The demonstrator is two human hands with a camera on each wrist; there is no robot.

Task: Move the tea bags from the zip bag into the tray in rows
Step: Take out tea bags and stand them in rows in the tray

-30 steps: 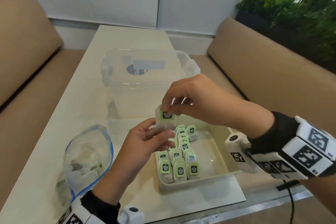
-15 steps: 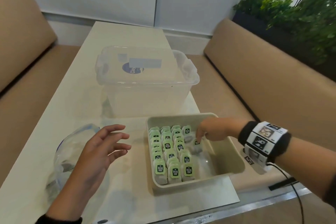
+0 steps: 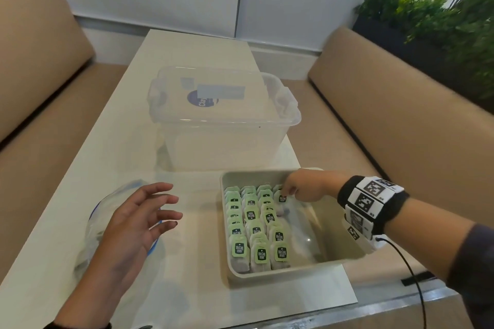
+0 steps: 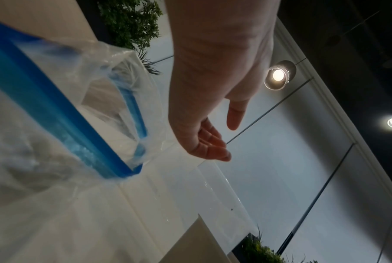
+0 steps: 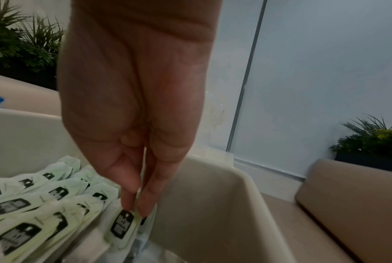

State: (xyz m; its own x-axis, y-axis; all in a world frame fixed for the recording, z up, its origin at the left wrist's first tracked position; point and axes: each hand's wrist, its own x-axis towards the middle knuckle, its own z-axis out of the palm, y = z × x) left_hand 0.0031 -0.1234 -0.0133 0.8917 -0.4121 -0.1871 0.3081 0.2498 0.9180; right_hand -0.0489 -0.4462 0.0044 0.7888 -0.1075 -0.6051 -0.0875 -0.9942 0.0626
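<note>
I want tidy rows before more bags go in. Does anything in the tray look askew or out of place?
Nothing stands out. Three rows of tea bags fill the left of the tray; the right hand pinches a tea bag at the far end, starting a fourth.

- Head view: even, soft indoor light, fairly bright; the pale desk [image 3: 187, 56] shows a mild sheen and faint shadows under the left hand [image 3: 139, 219]
- Straight lines bow toward the picture edges, and the corners look soft
- Left wrist view: dim overall, two ceiling lamps [image 4: 278, 74] glare with halos beyond the fingers; the zip bag [image 4: 55, 110] beside the hand is smeared and out of focus
- Right wrist view: muted light, the right hand [image 5: 136, 99] is shaded and slightly blurred; tea bags [image 5: 55, 194] beside its fingertips are motion-smeared
</note>
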